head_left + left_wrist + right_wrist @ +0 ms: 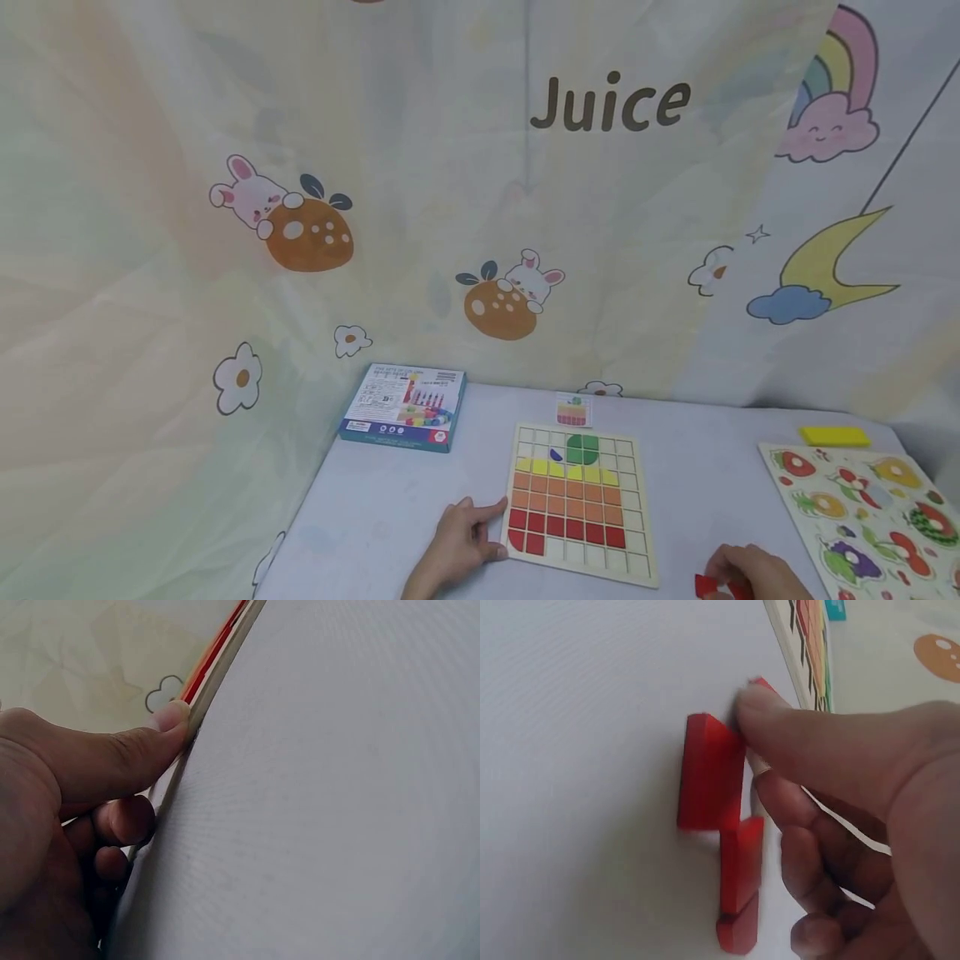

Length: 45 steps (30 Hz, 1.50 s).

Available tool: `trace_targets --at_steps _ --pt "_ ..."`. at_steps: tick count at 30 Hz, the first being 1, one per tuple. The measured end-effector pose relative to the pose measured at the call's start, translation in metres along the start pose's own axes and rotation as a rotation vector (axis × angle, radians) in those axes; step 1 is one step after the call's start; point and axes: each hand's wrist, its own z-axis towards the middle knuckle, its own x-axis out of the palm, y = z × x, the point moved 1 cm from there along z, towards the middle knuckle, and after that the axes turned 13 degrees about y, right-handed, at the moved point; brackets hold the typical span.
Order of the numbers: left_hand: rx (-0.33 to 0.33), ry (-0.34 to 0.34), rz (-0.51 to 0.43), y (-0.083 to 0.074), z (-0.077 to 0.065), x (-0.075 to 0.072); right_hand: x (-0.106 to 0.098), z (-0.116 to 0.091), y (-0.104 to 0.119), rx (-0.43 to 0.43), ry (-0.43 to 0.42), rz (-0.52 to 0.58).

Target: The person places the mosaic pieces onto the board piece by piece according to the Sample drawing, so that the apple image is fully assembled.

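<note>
A pale grid board (633, 567) lies on the table, with green, yellow, orange and red tiles (573, 527) in its cells and a small blue piece near the green ones. My left hand (459, 537) touches the board's left edge, index finger stretched out and thumb lower down; the left wrist view shows the thumb (120, 757) against that edge. To the right of the board, my right hand (753, 571) pinches a red tile (760, 681), mostly hidden behind the thumb. Other red tiles (712, 776) are on the table beside the fingers.
A picture card (573, 411) lies just behind the board. At the back left is a flat game box (405, 408). On the right lie a fruit puzzle board (825, 508) and a yellow block (835, 437). A printed curtain hangs behind the table.
</note>
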Motion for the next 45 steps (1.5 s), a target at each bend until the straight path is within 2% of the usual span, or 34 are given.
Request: trace_targets --at_steps 2,6,12,17,19,22,26,30,32,37,40,45 --pt "-0.005 0.002 0.000 0.000 0.000 0.000 0.003 0.001 0.005 0.027 -0.043 0.005" --pt "-0.015 0.007 -0.006 -0.001 0.000 0.001 0.004 0.000 0.016 -0.008 -0.110 0.027" --pt "-0.020 0.007 -0.006 -0.003 -0.002 0.000 0.003 -0.001 0.041 -0.078 -0.141 0.219" --pt "-0.013 0.002 -0.001 -0.004 -0.002 -0.001 0.004 0.001 0.072 -0.202 -0.110 0.325" --pt "-0.008 0.003 0.000 -0.003 -0.002 -0.001 0.008 0.005 0.084 -0.256 -0.110 0.339" --pt "0.000 0.005 0.003 -0.003 -0.001 0.000 0.018 0.013 0.102 -0.286 -0.153 0.348" --pt "0.005 0.007 0.002 -0.002 0.000 0.000 0.034 0.025 0.122 -0.254 -0.202 0.360" --pt "0.010 0.005 0.005 -0.001 0.000 0.000 0.048 0.033 0.139 -0.251 -0.200 0.351" --pt "0.015 0.001 0.008 0.000 0.000 0.000 0.053 0.035 0.146 -0.287 -0.206 0.327" --pt "0.018 -0.003 0.004 -0.001 -0.001 0.000 0.066 0.039 0.157 -0.367 -0.251 0.191" --pt "0.013 -0.004 0.001 -0.001 -0.001 0.000 0.071 0.041 0.162 -0.362 -0.268 0.110" --pt "0.011 -0.002 -0.001 -0.001 -0.002 0.000 0.078 0.043 0.171 -0.291 -0.280 0.043"
